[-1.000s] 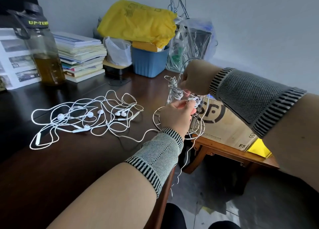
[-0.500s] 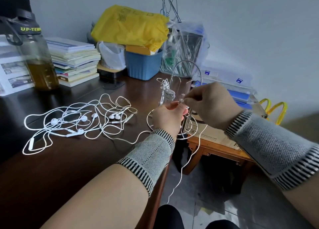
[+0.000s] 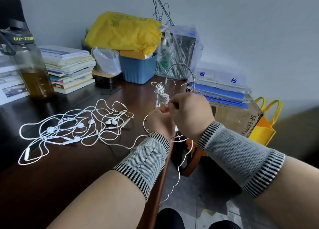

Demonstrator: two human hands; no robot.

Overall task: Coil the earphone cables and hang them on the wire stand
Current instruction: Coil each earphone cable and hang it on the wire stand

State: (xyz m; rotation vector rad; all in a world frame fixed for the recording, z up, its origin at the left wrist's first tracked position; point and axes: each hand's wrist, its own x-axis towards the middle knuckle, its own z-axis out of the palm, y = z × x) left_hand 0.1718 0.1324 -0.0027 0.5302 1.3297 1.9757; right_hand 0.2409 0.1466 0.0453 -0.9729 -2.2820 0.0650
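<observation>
- Centrally, left hand (image 3: 159, 121) and right hand (image 3: 189, 113): fingers curled, pinching one white earphone cable (image 3: 179, 173) before the wire stand (image 3: 181, 68).
- Coiled earphones (image 3: 161, 95): hung on stand.
- Loose earphones (image 3: 76, 123): tangled on desk (image 3: 69, 168), left.

- We see soft, even daylight; the wall (image 3: 241, 30) reads pale and flat.
- Beneath the dark table (image 3: 51, 177), the floor sinks into shadow.
- Toward the frame edges, wide-angle bending and slight blur smear detail.
</observation>
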